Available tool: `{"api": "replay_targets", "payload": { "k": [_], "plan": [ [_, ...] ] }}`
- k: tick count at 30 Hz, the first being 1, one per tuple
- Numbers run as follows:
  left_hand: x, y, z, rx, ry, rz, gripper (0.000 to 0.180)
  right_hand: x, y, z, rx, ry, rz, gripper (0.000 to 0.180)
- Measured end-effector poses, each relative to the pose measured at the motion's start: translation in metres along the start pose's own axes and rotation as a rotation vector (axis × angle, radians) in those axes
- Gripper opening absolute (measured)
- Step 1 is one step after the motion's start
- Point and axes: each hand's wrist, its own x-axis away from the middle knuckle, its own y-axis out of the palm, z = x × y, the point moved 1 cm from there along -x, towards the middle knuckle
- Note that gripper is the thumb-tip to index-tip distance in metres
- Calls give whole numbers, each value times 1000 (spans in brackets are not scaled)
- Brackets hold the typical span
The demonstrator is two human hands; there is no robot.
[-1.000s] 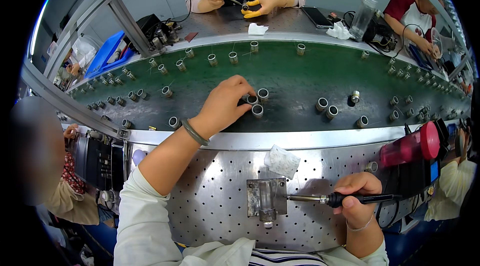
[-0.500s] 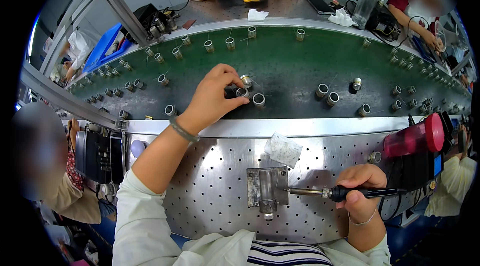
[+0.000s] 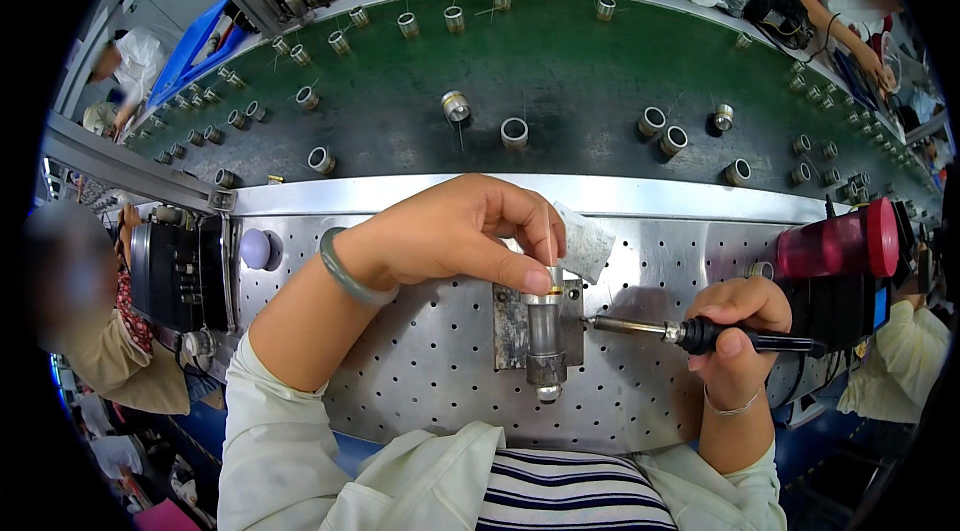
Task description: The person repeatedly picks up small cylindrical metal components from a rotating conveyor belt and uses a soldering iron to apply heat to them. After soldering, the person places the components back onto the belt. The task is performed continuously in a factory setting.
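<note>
left hand (image 3: 450, 236): pinched narrow, thumb and fingertips closed on a small metal cylinder part (image 3: 547, 316) with a brass ring at its top, standing upright in the fixture. A thin wire lead sticks up from it past my fingers.

right hand (image 3: 735, 316): wrapped tight round the black handle of the soldering iron (image 3: 680, 333), held level, tip pointing left and sitting just beside the part, at the fixture's edge. Can't tell if it's actually touching metal.

fixture (image 3: 512, 326): little steel block fixed to the perforated steel bench (image 3: 400, 371), right in front of me. That's where the part sits.

conveyor belt (image 3: 560, 71): green, runs across behind the bench, with loads of the same ring-shaped parts (image 3: 514, 133) on it, well apart from my hands.

other bits: a scrap of white paper or cloth (image 3: 585, 241) just behind the fixture, a red bottle (image 3: 835, 243) lying on its side to the right, a green bangle (image 3: 345, 271) on my left wrist.

step, i reckon: seating and steadying the part in the fixture, iron lined up for the joint.

next move needs: keep the part dead still, keep my fingertips clear of the hot tip, and bring the iron onto the lead near the brass ring, gently, no shoving the part sideways.
</note>
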Motion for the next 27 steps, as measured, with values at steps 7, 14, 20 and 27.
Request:
{"api": "replay_targets", "payload": {
  "k": [7,14,20,27],
  "plan": [
    [13,24,-4,80,-15,-25,52,0,0,2,8,20,-10,27],
    [26,34,-18,142,168,176,40,5,-1,2,-167,67,-53,19],
    [25,39,-18,150,236,218,22,3,-4,5,-162,50,-93,20],
    [22,40,-21,147,245,178,19,1,-7,8,-149,14,-152,22]
  ]
}}
